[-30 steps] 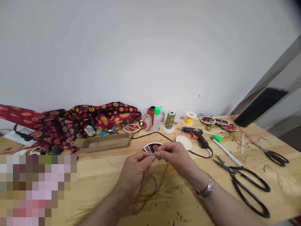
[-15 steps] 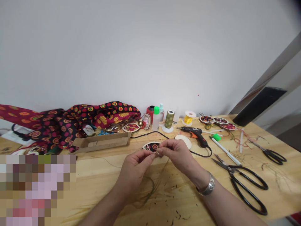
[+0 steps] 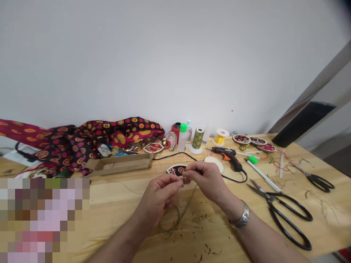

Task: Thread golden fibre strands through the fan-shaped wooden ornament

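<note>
My left hand (image 3: 159,197) and my right hand (image 3: 208,180) meet above the wooden table (image 3: 115,208), fingertips pinched together on an olive-green thread (image 3: 171,219). The thread hangs from the pinch in loose loops onto the table below my left hand. A silver bracelet (image 3: 242,217) sits on my right wrist. Just behind my fingertips lies a small fan-shaped wooden ornament (image 3: 177,170) with patterned fabric. What sits exactly between the fingertips is too small to make out.
Large black scissors (image 3: 285,213) lie at the right, smaller scissors (image 3: 319,180) farther right. A glue gun (image 3: 229,157), a green-capped pen (image 3: 263,175), thread spools (image 3: 197,138), bottles (image 3: 182,137), a cardboard box (image 3: 120,164) and patterned red-black fabric (image 3: 82,142) line the back.
Both hands have shifted slightly away from me, staying pinched together. The hanging thread loops have drawn up and regathered under my left hand.
</note>
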### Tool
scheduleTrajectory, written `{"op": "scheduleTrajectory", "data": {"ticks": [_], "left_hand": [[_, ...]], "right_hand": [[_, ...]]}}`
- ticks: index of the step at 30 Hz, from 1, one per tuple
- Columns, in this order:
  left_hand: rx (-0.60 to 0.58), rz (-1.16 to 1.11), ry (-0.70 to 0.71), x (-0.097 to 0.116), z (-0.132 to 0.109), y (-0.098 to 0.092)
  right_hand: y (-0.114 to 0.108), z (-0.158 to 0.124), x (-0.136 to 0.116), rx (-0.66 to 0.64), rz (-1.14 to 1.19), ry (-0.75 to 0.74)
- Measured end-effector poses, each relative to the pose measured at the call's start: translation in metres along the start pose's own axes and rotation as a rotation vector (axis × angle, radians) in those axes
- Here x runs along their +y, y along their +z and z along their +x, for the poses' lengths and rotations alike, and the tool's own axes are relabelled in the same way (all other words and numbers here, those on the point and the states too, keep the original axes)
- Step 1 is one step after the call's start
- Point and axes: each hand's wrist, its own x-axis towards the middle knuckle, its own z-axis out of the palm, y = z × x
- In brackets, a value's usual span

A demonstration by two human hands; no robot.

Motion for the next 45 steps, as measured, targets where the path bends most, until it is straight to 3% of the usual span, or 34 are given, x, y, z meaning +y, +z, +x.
{"op": "scheduleTrajectory", "data": {"ticks": [4, 10, 14, 22, 25, 32, 39, 42, 45], "left_hand": [[0.047, 0.25, 0.053, 0.0, -0.001, 0.002], [0.111, 0.684, 0.421, -0.006, -0.002, 0.003], [0.121, 0.814, 0.507, -0.01, -0.003, 0.003], [0.22, 0.834, 0.569, -0.007, -0.004, 0.005], [0.293, 0.832, 0.626, -0.004, -0.004, 0.001], [0.502, 1.023, 0.905, 0.009, -0.009, -0.011], [0.706, 0.886, 1.056, 0.011, -0.011, -0.015], [0.627, 0.759, 1.054, 0.013, -0.009, -0.009], [0.463, 0.673, 0.926, 0.016, -0.009, -0.001]], "right_hand": [[0.001, 0.001, 0.0, 0.001, 0.007, 0.031], [-0.001, 0.002, 0.002, -0.057, 0.179, 0.147], [0.0, 0.001, 0.002, -0.09, 0.304, 0.177], [-0.003, 0.003, 0.007, -0.095, 0.455, 0.185], [-0.011, 0.008, 0.006, -0.031, 0.446, 0.154], [-0.03, 0.015, 0.002, 0.136, 0.357, 0.079], [-0.045, 0.02, -0.002, 0.322, 0.166, 0.015], [-0.038, 0.014, -0.009, 0.204, 0.098, 0.025], [-0.022, 0.004, -0.022, 0.005, 0.092, 0.08]]}}
